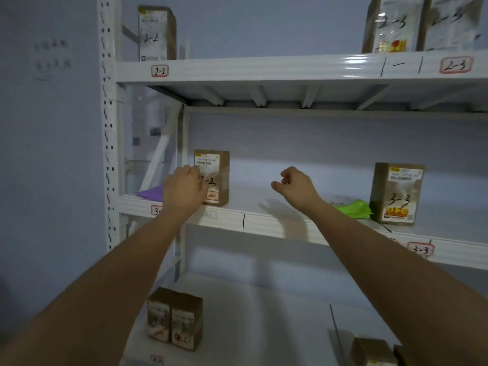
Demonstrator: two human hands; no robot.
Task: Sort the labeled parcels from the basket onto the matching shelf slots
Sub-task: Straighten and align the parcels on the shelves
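A box marked with a 2 goes on the middle shelf, near its left end.

The left hand (183, 190) has its fingers curled against the left side of the brown box (215, 178); I cannot tell if they grip it or only touch it. The right hand (295, 187) is loosely curled, holds nothing, and hangs well apart from the box. The box stands upright at the front edge of the middle shelf (266, 225), by the slot tag (156, 210), which the wrist half hides. To do it well, I think the box should stand flat, with its label facing out, left of the black line (243, 223). The box is dull cardboard with square corners and a shiny white label. The shelf is smooth white metal.
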